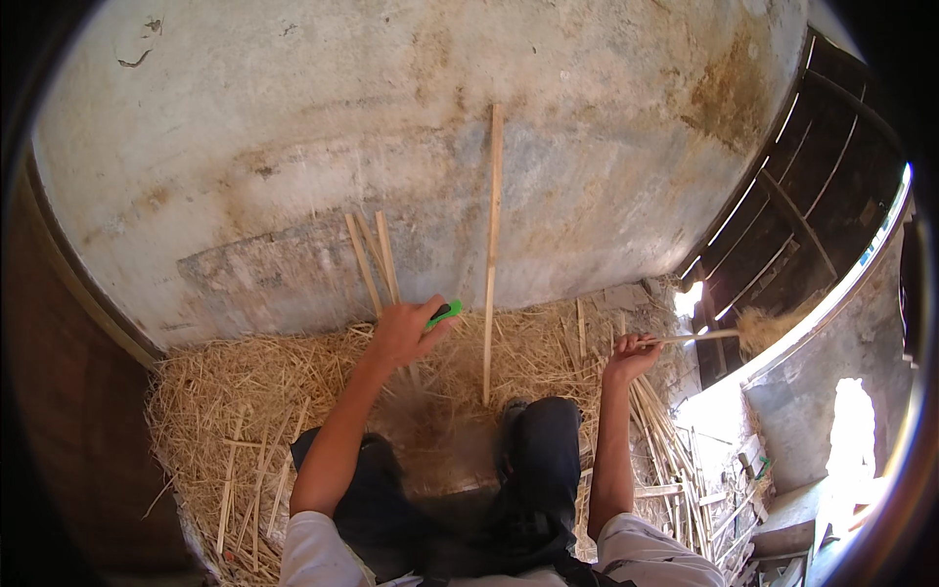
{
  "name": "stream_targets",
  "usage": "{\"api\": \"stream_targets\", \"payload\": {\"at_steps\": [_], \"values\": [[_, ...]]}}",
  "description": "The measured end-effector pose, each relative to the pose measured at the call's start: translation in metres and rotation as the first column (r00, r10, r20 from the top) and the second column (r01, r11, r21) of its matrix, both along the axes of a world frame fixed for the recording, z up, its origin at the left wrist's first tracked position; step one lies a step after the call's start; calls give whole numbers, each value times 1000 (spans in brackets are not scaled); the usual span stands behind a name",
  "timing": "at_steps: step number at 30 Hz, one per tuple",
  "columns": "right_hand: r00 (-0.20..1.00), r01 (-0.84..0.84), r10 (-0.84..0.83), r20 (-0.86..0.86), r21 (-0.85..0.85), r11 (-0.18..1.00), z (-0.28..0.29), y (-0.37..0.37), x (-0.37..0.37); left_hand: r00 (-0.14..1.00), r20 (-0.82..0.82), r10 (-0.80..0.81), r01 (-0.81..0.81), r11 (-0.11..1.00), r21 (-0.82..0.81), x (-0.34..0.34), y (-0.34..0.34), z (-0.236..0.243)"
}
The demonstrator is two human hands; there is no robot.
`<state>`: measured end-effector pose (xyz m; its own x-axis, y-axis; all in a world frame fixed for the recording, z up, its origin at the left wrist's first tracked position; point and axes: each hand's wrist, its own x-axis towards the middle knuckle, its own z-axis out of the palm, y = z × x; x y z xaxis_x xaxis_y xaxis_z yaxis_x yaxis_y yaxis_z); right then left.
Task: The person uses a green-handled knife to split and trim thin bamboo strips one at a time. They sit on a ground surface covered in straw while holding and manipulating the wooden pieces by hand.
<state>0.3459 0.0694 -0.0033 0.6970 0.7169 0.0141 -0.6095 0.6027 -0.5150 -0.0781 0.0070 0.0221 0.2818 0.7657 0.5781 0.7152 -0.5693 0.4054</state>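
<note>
My left hand (399, 335) is closed round a small green-and-black object (444, 313), perhaps a handle; its kind is not clear. Out to the right, my right hand (631, 360) pinches the end of a thin pale stick (696, 337). At the stick's far end is a tan, fuzzy fibre tuft (765, 331). Just beyond my left hand, several pale wooden strips (385, 249) lean on the wall. A longer wooden strip (493, 235) stands upright against the wall between my hands. A blurred brown, fibrous patch (435, 430) shows between my knees.
Loose straw (235, 391) covers the floor round my legs. A stained plaster wall (293, 117) rises ahead. Long thin sticks (665, 430) lie in a heap at right, below a dark slatted panel (792, 205). Brown boarding (78, 391) stands at far left.
</note>
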Motion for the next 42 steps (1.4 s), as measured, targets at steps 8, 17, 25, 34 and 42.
{"api": "stream_targets", "payload": {"at_steps": [8, 17, 25, 34, 42], "values": [[786, -598, 613, -76, -341, 725, -53, 19, 25, 1000, -8, -22, 21, 1000, -22, 8, 7, 1], [984, -40, 65, 163, -155, 987, -7, -19, 6, 999, -7, -31, 31, 999, -29, 14, 8, -3], [249, 173, 253, 935, -300, 938, -11, -129, -6, 999, -35, -41, 41, 999, -15, 24, -7, 1], [-63, 189, 516, 854, -497, 847, 33, -202, -50, 984, 114, -134, 143, 987, -73, 52, -30, 9], [-41, 96, 557, 829, -552, 829, 42, -207, -64, 997, 55, -56, 67, 975, -212, 62, -26, 0]]}}
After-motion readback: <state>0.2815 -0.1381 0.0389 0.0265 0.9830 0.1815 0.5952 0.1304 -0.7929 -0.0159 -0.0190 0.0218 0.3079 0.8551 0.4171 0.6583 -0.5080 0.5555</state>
